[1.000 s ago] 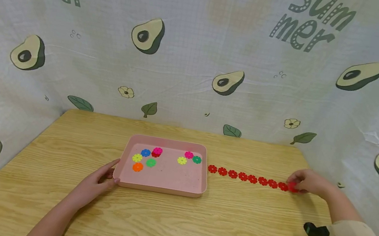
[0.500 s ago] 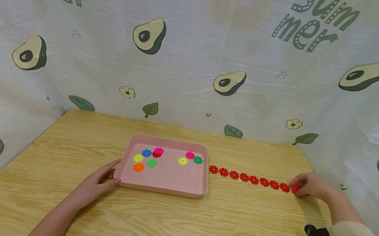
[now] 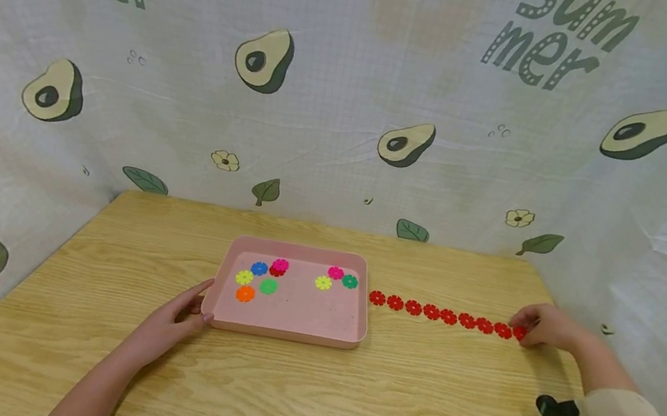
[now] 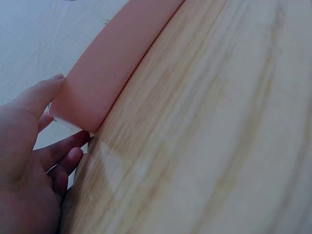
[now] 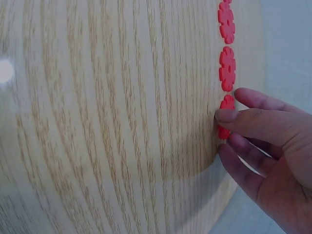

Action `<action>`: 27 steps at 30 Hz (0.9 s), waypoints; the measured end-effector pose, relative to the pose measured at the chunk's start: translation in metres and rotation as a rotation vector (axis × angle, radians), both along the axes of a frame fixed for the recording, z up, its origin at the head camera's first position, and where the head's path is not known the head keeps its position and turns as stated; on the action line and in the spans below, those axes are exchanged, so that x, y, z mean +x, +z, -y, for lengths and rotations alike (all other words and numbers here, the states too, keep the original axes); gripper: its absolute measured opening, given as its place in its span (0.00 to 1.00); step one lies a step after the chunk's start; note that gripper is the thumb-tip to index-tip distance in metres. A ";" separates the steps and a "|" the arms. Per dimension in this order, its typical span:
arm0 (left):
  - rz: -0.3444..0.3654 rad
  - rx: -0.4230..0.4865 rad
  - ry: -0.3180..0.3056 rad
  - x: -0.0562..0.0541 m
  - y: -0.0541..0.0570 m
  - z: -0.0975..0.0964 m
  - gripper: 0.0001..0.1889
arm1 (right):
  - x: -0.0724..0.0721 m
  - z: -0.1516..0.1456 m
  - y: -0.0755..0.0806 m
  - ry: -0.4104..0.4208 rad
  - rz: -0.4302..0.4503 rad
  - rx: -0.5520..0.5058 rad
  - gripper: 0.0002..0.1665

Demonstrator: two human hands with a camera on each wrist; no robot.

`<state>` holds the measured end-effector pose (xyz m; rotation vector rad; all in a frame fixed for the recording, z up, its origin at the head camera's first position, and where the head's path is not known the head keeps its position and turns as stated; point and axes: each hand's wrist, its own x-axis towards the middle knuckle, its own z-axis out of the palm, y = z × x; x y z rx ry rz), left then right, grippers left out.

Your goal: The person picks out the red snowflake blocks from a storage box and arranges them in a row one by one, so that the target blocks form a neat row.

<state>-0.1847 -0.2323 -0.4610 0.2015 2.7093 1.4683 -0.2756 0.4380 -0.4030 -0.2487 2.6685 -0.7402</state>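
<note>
At the right end of a row of red snowflake discs (image 3: 449, 317), my right hand (image 3: 548, 326) pinches the last red disc (image 5: 225, 127). The right wrist view shows the thumb over this disc and the fingers on its far side; the disc lies flat, in line with its neighbours and close to the table. My left hand (image 3: 172, 321) holds the front left corner of a shallow pink tray (image 3: 286, 335). In the left wrist view its thumb is at the rim and the fingertips are low at the tray's corner.
Inside the tray lie loose snowflake discs, among them an orange disc (image 3: 245, 293), a blue disc (image 3: 259, 268) and a dark green disc (image 3: 350, 281). The wooden table (image 3: 406, 404) meets a printed cloth backdrop (image 3: 324, 184) behind and at both sides.
The right hand first drew the last red disc slightly right, away from the row, where it looked tilted. Now the disc lies flat at the row's end. The left hand stays at the tray.
</note>
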 end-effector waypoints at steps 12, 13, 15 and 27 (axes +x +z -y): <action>-0.007 0.015 -0.005 0.000 0.002 0.000 0.34 | -0.002 0.022 0.018 0.016 -0.046 0.059 0.15; -0.006 0.014 -0.004 0.000 0.002 0.000 0.34 | -0.001 0.027 0.021 0.025 -0.052 0.063 0.15; -0.002 0.015 -0.002 0.000 0.002 0.000 0.34 | 0.000 0.036 0.027 0.054 -0.067 0.072 0.15; 0.013 0.005 0.009 0.000 0.002 0.000 0.35 | 0.002 0.094 0.048 0.197 -0.141 0.116 0.16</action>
